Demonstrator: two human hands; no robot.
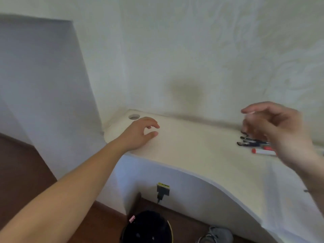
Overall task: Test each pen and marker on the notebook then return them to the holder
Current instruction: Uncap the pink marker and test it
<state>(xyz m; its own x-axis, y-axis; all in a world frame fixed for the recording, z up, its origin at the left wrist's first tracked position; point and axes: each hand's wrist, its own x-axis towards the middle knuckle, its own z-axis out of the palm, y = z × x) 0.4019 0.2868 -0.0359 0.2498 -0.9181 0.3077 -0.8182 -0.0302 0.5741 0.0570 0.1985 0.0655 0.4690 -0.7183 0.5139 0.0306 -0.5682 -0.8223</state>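
Several dark pens (pixel 252 142) lie side by side on the white desk (pixel 201 155) at the right, with a white marker with a red cap (pixel 263 152) nearest me. My right hand (pixel 278 130) hovers blurred above them, fingers apart and holding nothing, and it hides their right ends. My left hand (pixel 140 133) rests on the desk's far left corner, fingers curled loosely, empty. No notebook or holder shows in this view.
A round cable hole (pixel 134 117) sits at the desk's back left corner. The wall runs close behind the desk. Below the curved front edge are a plugged-in adapter (pixel 163 189), a black bag (pixel 147 227) and a grey shoe (pixel 217 234) on the brown floor.
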